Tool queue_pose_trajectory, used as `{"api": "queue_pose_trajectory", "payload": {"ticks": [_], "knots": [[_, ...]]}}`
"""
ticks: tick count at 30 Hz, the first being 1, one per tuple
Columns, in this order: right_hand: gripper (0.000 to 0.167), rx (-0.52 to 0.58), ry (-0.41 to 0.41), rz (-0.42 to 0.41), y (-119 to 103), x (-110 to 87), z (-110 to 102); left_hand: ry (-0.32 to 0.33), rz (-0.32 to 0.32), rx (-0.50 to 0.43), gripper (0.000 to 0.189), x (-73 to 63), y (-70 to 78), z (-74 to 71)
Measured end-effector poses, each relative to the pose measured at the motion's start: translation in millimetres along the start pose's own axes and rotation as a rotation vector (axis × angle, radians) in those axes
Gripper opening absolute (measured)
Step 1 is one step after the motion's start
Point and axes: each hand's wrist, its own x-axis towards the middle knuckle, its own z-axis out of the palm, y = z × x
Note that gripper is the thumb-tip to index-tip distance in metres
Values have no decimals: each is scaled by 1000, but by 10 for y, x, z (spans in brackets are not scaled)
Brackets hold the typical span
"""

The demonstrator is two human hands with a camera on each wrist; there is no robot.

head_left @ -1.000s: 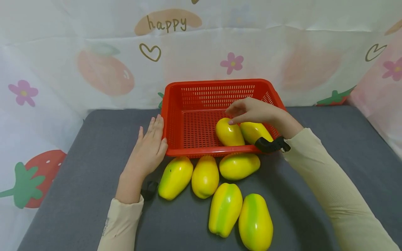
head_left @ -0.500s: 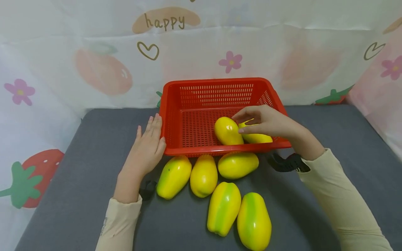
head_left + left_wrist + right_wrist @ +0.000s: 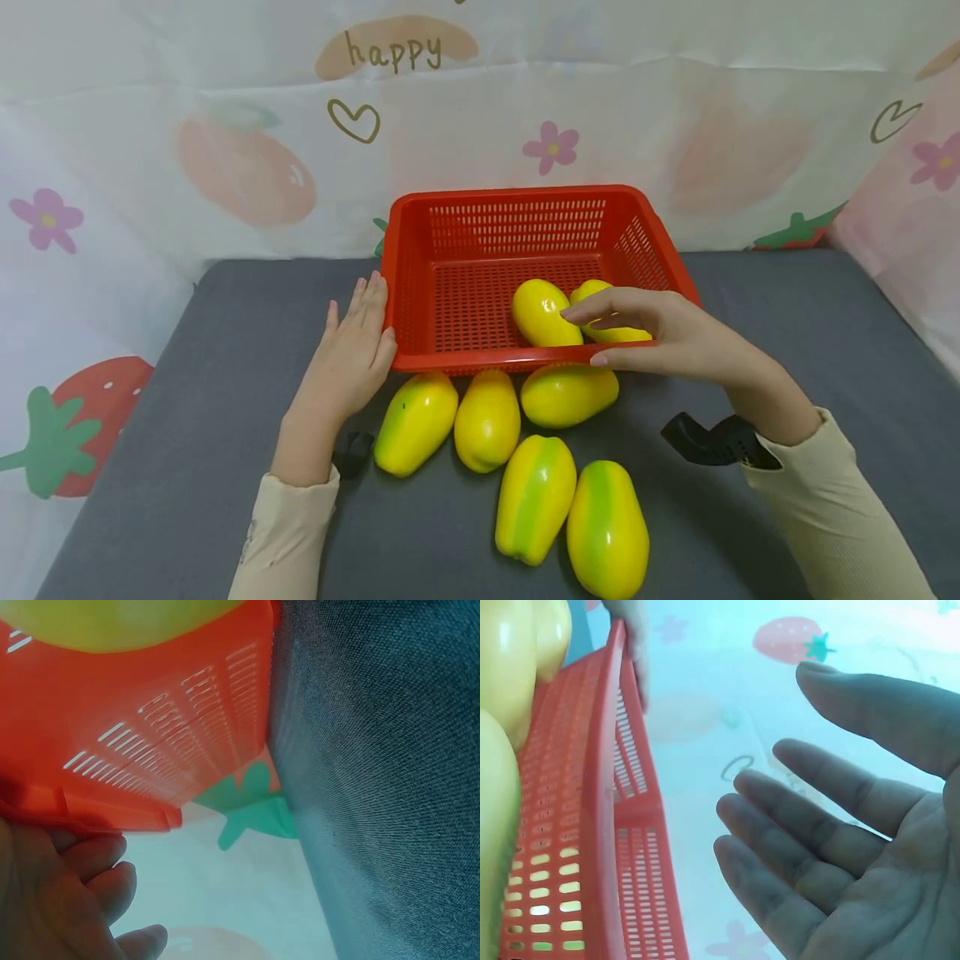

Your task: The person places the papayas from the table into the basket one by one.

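Note:
A red plastic basket stands at the back of the table. Two yellow papayas lie inside its front right part: a rounder one, and another partly covered by my right hand. That hand hovers over the basket's front right rim, fingers spread and nothing in them; the right wrist view shows its bare palm. My left hand rests with straight fingers along the basket's left side. In the left wrist view its fingertips are right at the rim.
In front of the basket lie several more papayas, among them a speckled one, a sideways one and a green-striped one. Grey cloth covers the table. A printed curtain hangs close behind the basket.
My right hand has left the papaya in the basket, moving toward me and right to the front rim. That papaya now lies beside the rounder one. The left hand stays put.

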Motion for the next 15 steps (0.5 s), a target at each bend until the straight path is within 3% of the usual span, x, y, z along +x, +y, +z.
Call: {"api": "queue_pose_trajectory", "payload": {"ticks": [7,15], "knots": [[47,10,-23,-125,-19,-178,90,2,-4,0,60,2,0,2],[51,32,-97,-138,18,-367,183,7,-6,-3,61,-3,1,2]]}}
